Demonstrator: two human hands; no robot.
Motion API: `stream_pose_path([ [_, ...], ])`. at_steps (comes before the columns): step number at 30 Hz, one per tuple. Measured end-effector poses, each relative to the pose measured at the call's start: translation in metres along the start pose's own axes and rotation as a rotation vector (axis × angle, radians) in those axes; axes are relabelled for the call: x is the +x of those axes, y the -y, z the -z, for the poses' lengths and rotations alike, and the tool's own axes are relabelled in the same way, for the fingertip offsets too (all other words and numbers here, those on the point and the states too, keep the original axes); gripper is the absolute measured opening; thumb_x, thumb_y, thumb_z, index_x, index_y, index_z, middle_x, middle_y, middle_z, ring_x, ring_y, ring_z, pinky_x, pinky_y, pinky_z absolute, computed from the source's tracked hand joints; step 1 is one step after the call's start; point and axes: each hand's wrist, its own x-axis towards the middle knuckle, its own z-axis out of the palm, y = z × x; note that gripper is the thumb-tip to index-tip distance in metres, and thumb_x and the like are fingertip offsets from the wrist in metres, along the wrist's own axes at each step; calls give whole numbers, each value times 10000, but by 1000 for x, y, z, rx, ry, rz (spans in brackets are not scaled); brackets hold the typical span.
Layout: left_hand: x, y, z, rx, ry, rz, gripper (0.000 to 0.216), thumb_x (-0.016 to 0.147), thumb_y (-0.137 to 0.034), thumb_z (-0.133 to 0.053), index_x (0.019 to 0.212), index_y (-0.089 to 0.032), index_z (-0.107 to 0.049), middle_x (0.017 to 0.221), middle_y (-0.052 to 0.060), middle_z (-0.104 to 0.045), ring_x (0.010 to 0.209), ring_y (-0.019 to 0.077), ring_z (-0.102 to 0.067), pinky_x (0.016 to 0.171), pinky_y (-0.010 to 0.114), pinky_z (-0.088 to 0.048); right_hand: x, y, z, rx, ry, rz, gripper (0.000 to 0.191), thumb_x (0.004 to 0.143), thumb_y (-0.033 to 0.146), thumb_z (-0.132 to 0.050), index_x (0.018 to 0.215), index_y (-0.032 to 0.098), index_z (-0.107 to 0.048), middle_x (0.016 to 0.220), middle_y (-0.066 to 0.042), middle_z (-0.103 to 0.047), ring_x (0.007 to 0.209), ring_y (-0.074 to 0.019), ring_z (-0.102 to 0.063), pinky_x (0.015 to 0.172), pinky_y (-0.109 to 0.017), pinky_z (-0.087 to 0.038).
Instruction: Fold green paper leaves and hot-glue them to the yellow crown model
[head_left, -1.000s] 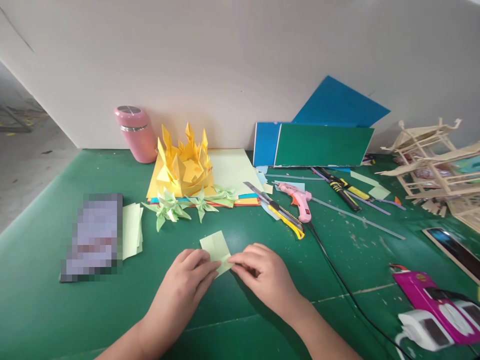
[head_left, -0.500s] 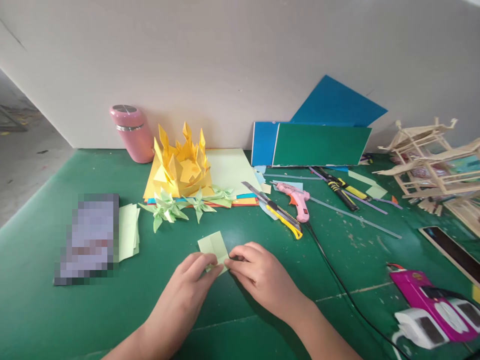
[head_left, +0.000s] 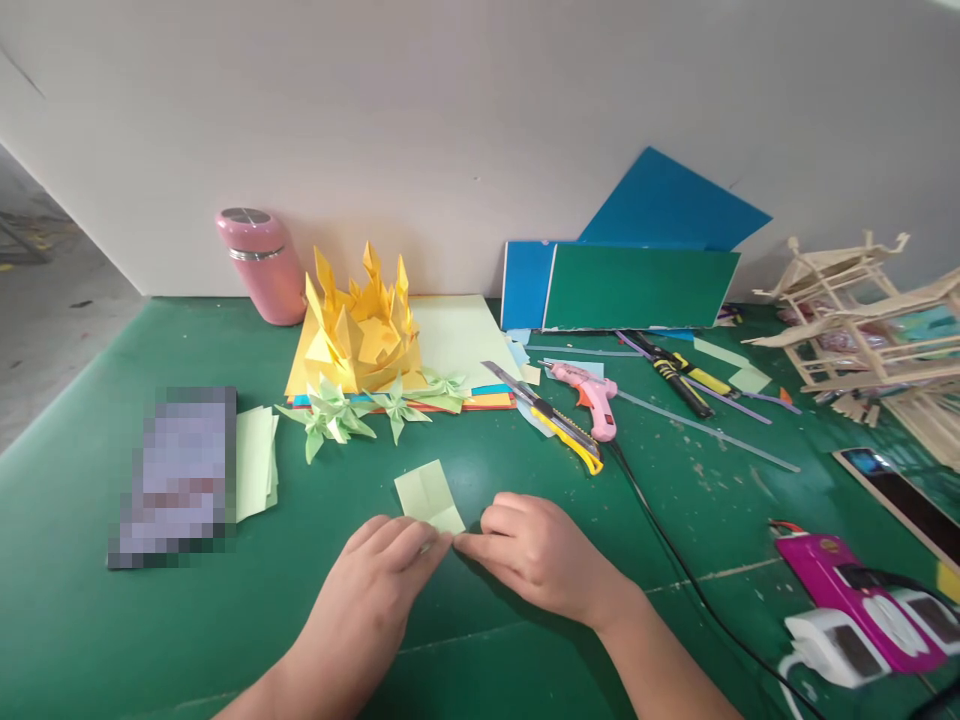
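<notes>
The small pale green paper (head_left: 429, 490) is on the green table (head_left: 165, 610), on the person's side of the yellow paper crown (head_left: 365, 340) and a bit to its right. It has fold lines on it. The part that shows runs away from the fingertips and leans a little left, toward the crown. Both hands meet at the edge farthest from the crown, so the paper lies just past their tips. The left hand (head_left: 384, 565) is closer and covers more of that edge. Its fingers are bent, and the thumb and fingers look closed on the paper. The right hand (head_left: 544, 555) has curled fingers, and its pointing finger reaches the near right corner. I can't tell if it pinches the paper or only touches it.

Green paper stars (head_left: 330, 418) lie just in front of the crown. A pink flask (head_left: 262, 268) stands to the crown's left. To its right are a yellow cutter (head_left: 562, 430) and, past that, a pink glue gun (head_left: 592, 400). Way off to the crown's right is a stick model (head_left: 862, 320)
</notes>
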Motion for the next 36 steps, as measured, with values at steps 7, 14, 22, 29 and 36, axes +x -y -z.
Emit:
stream_pose_path([
  [7, -1, 0, 1, -16, 5, 21, 344, 891, -49, -322, 999, -167, -626, 832, 43, -683, 688, 186, -617, 636, 321, -482, -3, -5, -3, 99, -8, -80, 281, 952, 235, -449, 941, 204, -729, 570, -13, -535, 571, -143, -443, 503, -267, -291],
  [14, -3, -1, 0, -13, 11, 29, 376, 855, -7, -320, 1018, -151, -626, 863, 60, -691, 700, 194, -617, 643, 330, -480, -6, -10, 2, 183, -35, -184, 253, 922, 195, -484, 871, 187, -731, 561, -20, -607, 544, -134, -492, 535, -255, -342],
  [22, -4, -3, 0, -28, 6, 41, 395, 837, 4, -312, 1005, -156, -631, 861, 60, -682, 695, 193, -602, 643, 330, -468, -3, -5, 2, 181, -37, -96, 232, 907, 207, -494, 919, 190, -725, 574, -21, -573, 566, -143, -479, 526, -255, -343],
  [29, -4, -2, 1, -25, 6, 48, 428, 799, 27, -325, 1005, -176, -641, 903, 57, -689, 736, 191, -599, 694, 338, -458, -2, -6, -1, 216, -43, -159, 224, 858, 168, -508, 855, 177, -732, 558, -21, -602, 533, -135, -480, 537, -262, -357],
  [36, -5, -7, 3, -20, 29, 97, 483, 754, 53, -337, 1036, -187, -647, 905, 53, -706, 768, 192, -615, 695, 327, -473, 2, -2, 4, 183, -142, -65, 249, 866, 142, -451, 835, 161, -697, 668, -63, -635, 606, -163, -507, 570, -292, -413],
])
